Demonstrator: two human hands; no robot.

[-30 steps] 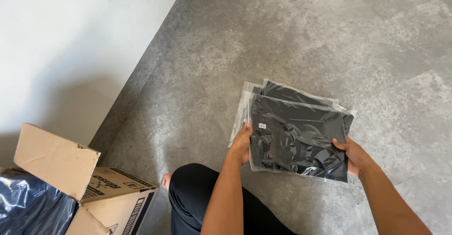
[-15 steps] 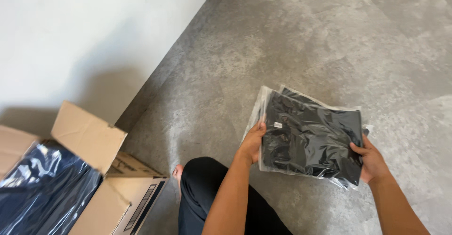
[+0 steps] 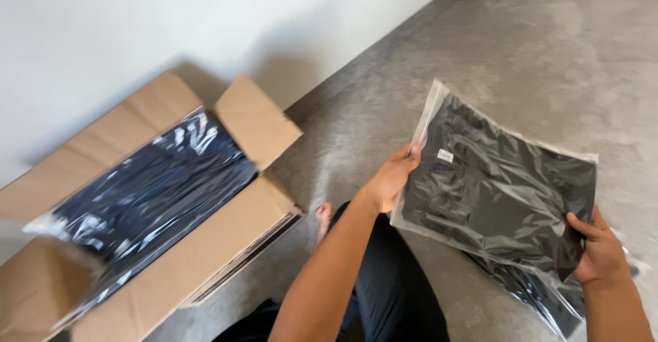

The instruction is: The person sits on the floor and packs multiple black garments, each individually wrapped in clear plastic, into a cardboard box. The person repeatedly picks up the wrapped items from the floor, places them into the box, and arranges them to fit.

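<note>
Glossy, crinkled clear bag of flat-folded black cloth, held over mottled grey floor. Gripped at opposite edges: left hand and right hand, fingers pinching plastic.

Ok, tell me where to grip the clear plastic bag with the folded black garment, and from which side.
Grip the clear plastic bag holding the folded black garment by its two short edges, coming in from both sides. It is flat, wide and floppy, so one grip would probably let it sag. That matches the present hold: the left hand pinches the left edge near the top and the right hand pinches the lower right corner.
</note>
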